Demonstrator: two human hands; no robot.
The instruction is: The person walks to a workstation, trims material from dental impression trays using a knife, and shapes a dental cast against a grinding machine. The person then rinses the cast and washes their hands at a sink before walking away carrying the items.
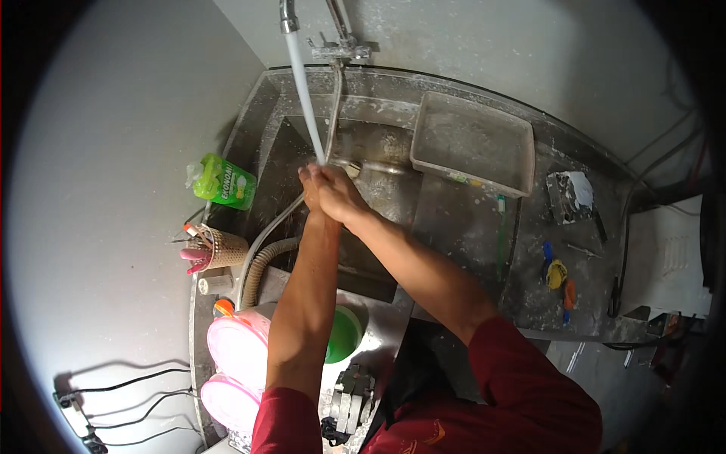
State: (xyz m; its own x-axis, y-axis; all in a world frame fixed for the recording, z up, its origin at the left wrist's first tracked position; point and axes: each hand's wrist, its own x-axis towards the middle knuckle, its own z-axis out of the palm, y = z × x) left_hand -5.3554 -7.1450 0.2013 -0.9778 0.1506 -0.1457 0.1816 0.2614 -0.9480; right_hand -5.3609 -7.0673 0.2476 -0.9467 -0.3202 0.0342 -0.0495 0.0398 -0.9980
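Note:
My left hand (309,198) and my right hand (340,194) are pressed together over the sink (367,268). A stream of water (305,102) falls onto them from the metal spout (289,17). The right hand lies over the left, closed around it. Most of the left hand's fingers are hidden beneath or behind the right, so their shape cannot be told. No separate object shows between the palms. Just beyond the right hand, a small pale block (352,169) lies near a metal pipe.
A shallow grey tray (473,140) stands right of the sink. At left are a green pouch (227,184), a woven cup (229,248) holding brushes and a ribbed hose (261,272). Pink-lidded containers (236,352) sit near my left arm; small tools (557,274) lie at right.

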